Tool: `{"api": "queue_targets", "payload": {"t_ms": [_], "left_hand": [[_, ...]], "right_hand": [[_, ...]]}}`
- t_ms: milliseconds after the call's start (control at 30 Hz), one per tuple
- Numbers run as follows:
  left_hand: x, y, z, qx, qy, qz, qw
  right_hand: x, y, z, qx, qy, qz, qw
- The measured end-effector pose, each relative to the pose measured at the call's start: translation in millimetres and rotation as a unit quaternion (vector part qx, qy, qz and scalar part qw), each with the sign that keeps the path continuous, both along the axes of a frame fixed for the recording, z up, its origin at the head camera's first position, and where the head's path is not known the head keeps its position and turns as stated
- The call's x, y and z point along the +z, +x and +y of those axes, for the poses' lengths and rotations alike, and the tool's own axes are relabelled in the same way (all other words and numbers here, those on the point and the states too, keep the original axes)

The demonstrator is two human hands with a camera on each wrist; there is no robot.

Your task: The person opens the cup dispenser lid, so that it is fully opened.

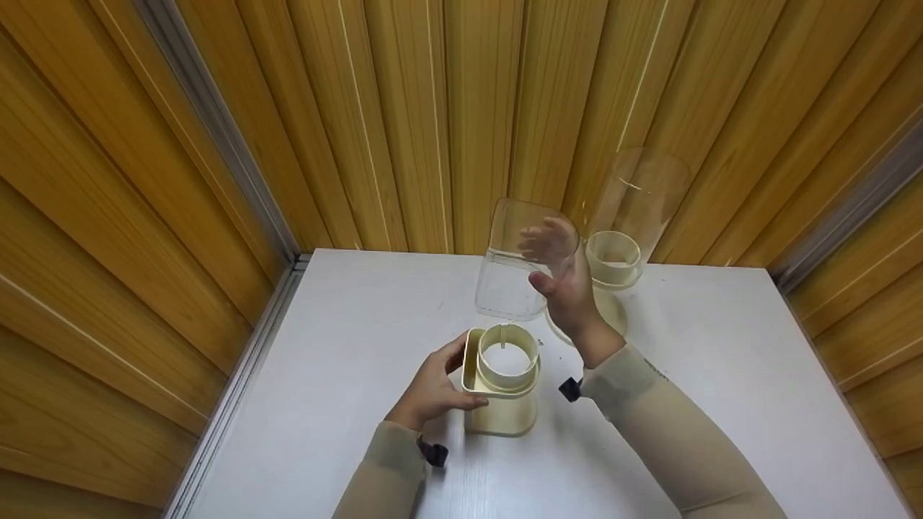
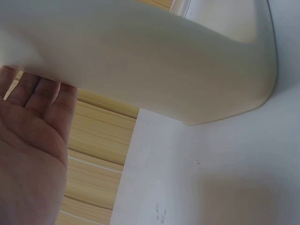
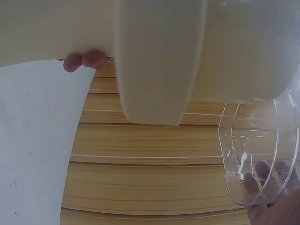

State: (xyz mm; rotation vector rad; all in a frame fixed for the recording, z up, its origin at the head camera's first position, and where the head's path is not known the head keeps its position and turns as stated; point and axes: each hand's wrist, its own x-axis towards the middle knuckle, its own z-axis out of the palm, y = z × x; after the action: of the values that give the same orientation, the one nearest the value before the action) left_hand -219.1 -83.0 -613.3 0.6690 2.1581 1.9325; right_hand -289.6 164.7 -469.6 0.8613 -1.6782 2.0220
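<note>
A cream plastic dispenser stand (image 1: pixel 502 411) with a round collar on top rises from the white table. My left hand (image 1: pixel 438 389) grips its upper left side, thumb in front and fingers behind. In the left wrist view, the fingers (image 2: pixel 47 96) bend behind the stand's pale wall (image 2: pixel 140 70). To the stand's upper right, my right hand (image 1: pixel 566 288) holds a clear plastic container (image 1: pixel 508 277) above the collar, leaning. Some of that hand's fingers show through the clear wall; the right wrist view also has the container (image 3: pixel 239 154) and part of the hand (image 3: pixel 281 206).
A second cream stand (image 1: pixel 613 263) stands at the back right of the white table (image 1: pixel 346 346), topped by a tall clear container (image 1: pixel 642 191). Its round base is partly behind my right hand. Wood-patterned panels (image 1: pixel 476 108) enclose the back and sides.
</note>
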Motion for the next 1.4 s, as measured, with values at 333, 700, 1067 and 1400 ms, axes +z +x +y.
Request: {"api": "queue_targets", "payload": {"t_ms": [333, 700, 1067, 1400], "left_hand": [[0.3, 3.6, -6.8, 0.005, 0.003, -0.009, 0.9999], [-4.2, -1.5, -10.0, 0.000, -0.003, -0.009, 1.0000], [-5.8, -10.6, -17.7, -0.001, -0.002, 0.003, 1.0000], [-6.2, -12.7, -24.1, 0.002, -0.007, -0.006, 1.0000]], "right_hand": [[-18.8, -24.4, -6.1, -0.021, 0.040, -0.036, 0.9983], [-42.6, -37.3, -4.7, -0.038, 0.128, -0.131, 0.9823], [-66.1, -47.7, -18.5, -0.034, 0.224, -0.178, 0.9577], [-93.2, -62.9, -32.1, -0.005, 0.274, -0.217, 0.9368]]}}
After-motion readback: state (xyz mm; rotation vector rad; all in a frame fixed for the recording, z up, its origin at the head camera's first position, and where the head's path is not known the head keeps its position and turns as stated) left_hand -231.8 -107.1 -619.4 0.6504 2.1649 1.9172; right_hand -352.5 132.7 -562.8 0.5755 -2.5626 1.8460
